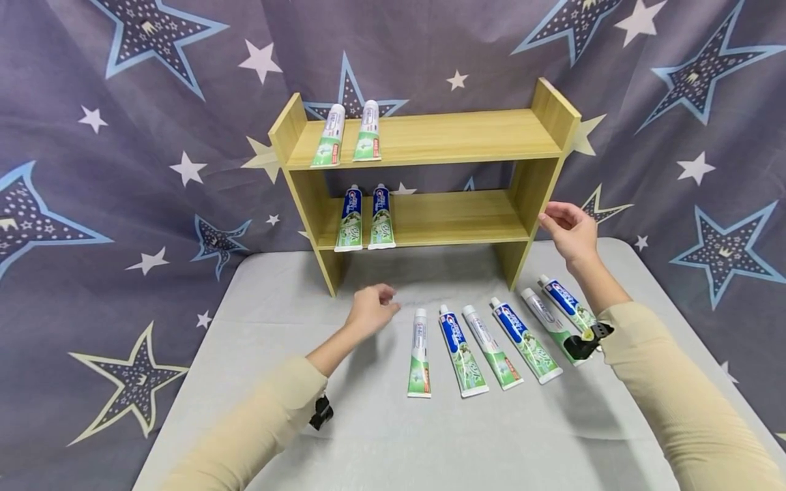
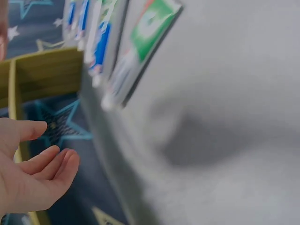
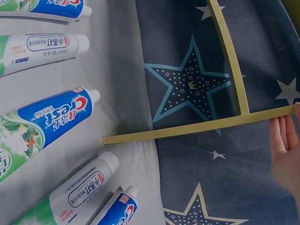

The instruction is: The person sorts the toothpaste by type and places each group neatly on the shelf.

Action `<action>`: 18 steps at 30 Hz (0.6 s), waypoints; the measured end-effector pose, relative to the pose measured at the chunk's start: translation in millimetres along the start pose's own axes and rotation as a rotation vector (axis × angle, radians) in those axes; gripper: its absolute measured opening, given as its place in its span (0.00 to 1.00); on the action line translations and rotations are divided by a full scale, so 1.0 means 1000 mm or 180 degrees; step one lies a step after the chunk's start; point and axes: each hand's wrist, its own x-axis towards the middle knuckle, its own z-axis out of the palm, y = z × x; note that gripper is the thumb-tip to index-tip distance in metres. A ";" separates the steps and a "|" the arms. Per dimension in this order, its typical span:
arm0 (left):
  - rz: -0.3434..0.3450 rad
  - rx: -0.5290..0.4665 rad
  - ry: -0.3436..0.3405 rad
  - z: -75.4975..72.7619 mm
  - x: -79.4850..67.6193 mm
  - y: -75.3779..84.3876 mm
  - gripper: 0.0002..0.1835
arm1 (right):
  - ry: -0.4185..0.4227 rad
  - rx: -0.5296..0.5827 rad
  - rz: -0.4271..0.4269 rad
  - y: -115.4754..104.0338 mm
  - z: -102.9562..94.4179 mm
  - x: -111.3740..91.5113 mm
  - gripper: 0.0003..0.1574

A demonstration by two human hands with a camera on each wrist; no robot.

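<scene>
We see three white-and-green toothpaste tubes (image 1: 419, 354) alternating with three blue-and-green ones (image 1: 463, 351) in a fanned row on the desk (image 1: 491, 443), their white caps toward a wooden shelf (image 1: 442, 140). Four more lie toward its left end: two white-and-green above, two blue-and-green below. All are smooth and glossy, flattening into straight ends — the blue ones read Crest. We find the desk pale grey with rounded corners, and behind it a dark, star-printed cloth (image 1: 442, 34) with soft folds. The shelf's boards are flat and yellowish. The left hand (image 1: 370, 310), near the leftmost desk tube, bends its fingers loosely, thumb apart; the right hand (image 1: 572, 232) rests nearly straight fingers against the shelf's side panel.
</scene>
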 end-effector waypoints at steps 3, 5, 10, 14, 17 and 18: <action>-0.0053 -0.0006 -0.0138 0.017 -0.005 -0.007 0.15 | -0.0016 0.0021 -0.0002 0.000 0.000 0.000 0.16; -0.0126 -0.0012 -0.0239 0.028 -0.007 -0.011 0.16 | -0.0021 0.0042 -0.0005 0.000 0.000 0.001 0.16; -0.0346 0.0001 -0.0436 0.052 -0.011 -0.018 0.16 | -0.0018 0.0045 0.0011 0.001 0.000 0.002 0.16; -0.0588 -0.0116 -0.0517 0.069 -0.014 -0.022 0.13 | -0.0004 0.0074 0.0038 0.001 0.001 0.002 0.16; -0.0751 -0.0192 -0.0472 0.079 -0.016 -0.022 0.13 | 0.0006 0.0082 0.0061 0.002 0.001 0.002 0.16; -0.0768 -0.0180 -0.0440 0.082 -0.017 -0.021 0.14 | 0.0011 0.0070 0.0068 0.002 0.001 0.002 0.16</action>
